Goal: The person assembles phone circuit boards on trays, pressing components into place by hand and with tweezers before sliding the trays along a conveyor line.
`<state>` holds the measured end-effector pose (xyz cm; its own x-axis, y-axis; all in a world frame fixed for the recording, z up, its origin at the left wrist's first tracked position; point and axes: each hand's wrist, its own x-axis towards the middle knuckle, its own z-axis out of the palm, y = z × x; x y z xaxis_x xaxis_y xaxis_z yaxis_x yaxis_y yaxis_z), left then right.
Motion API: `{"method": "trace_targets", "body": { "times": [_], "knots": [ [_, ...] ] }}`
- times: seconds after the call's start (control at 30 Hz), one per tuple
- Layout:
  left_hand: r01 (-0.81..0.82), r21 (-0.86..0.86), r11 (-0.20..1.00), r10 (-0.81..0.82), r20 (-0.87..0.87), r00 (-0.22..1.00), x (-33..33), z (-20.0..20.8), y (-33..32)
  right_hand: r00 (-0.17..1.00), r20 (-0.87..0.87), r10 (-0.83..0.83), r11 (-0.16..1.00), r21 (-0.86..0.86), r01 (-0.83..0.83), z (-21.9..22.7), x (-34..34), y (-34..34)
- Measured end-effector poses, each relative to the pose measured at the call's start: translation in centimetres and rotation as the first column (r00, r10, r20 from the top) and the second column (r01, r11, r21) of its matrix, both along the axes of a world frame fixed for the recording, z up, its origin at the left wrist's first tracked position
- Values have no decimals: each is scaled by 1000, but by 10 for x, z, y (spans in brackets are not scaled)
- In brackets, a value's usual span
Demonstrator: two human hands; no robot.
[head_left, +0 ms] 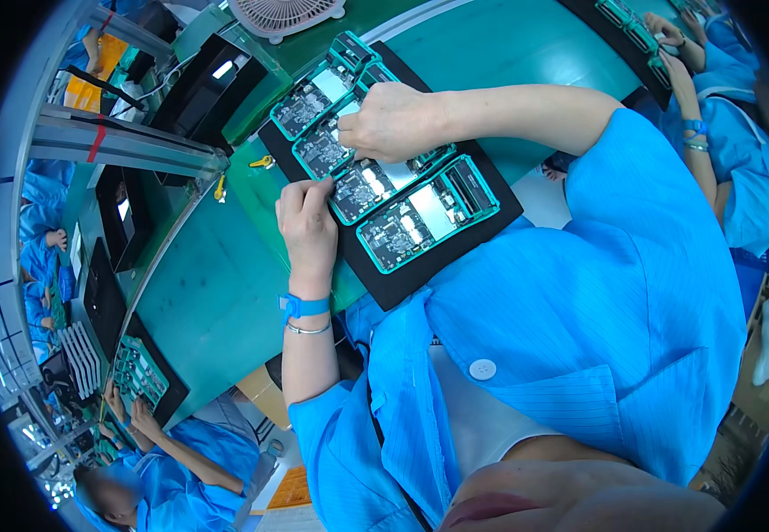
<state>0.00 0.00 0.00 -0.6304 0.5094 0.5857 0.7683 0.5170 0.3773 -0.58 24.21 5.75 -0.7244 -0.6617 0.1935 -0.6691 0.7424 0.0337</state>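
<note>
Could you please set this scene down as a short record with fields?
boards: four circuit boards in teal frames
under them: black mat on a green bench
left hand: at the boards' left edge; blue band on wrist
right hand: over the middle boards; grip unclear
background: pale fan; co-workers in blue, left and right

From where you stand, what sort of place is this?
Probably an electronics assembly workshop: circuit boards in teal frames lie on a black mat, and blue-clad co-workers work nearby.
</note>
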Motion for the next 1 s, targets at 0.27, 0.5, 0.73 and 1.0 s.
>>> {"method": "trace_targets", "body": {
  "times": [0.27,0.5,0.73,1.0],
  "knots": [
    [12,23,1000,-12,-6,1000,-4,1,-2,1000,8,16,1000,-7,-16,3,-3,-3],
    [43,23,999,-43,5,999,-4,-2,0,996,89,-22,1000,-20,23,5,-2,-2],
    [27,50,998,-29,35,999,-1,1,0,989,139,-56,998,4,56,5,-4,-4],
    [7,38,999,-9,42,999,-1,0,-1,974,212,-82,997,22,79,10,-5,-6]
  ]
}}
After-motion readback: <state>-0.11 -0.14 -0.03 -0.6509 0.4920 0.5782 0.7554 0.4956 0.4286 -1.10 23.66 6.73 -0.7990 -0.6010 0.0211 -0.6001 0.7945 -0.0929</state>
